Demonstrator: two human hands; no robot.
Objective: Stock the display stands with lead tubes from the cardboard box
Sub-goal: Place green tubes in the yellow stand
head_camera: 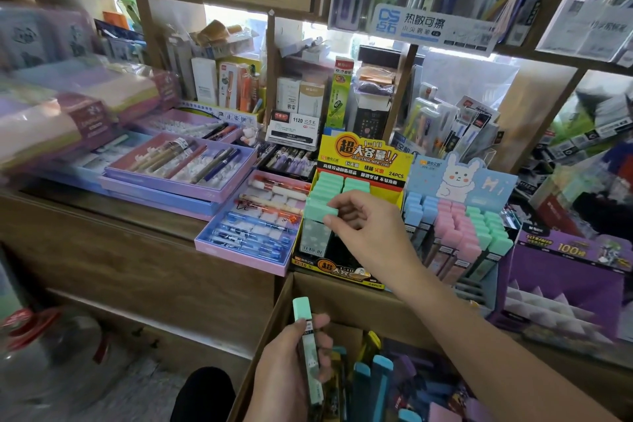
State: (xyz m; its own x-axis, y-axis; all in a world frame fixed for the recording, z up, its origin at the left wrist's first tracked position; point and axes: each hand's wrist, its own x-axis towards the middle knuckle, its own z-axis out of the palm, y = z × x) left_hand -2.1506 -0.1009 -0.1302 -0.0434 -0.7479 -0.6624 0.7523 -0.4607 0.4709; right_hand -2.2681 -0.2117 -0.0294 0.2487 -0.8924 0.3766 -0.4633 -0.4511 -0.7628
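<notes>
My right hand (368,229) pinches the mint-green cap of a lead tube (317,229) standing at the front of the yellow display stand (363,154), where more green-capped tubes fill the rows behind. Lower down, my left hand (291,373) grips another green-capped lead tube (306,336), held upright over the open cardboard box (270,319). Inside the box lie several loose tubes (373,384) with blue, purple and pink caps. A blue rabbit-print display stand (459,181) to the right holds blue, pink and green tubes.
Pink and blue pen trays (246,233) sit left of the yellow stand on the wooden counter (137,250). A purple display box (568,271) stands at the right. Packed shelves rise behind. A large water bottle (51,353) is on the floor at the left.
</notes>
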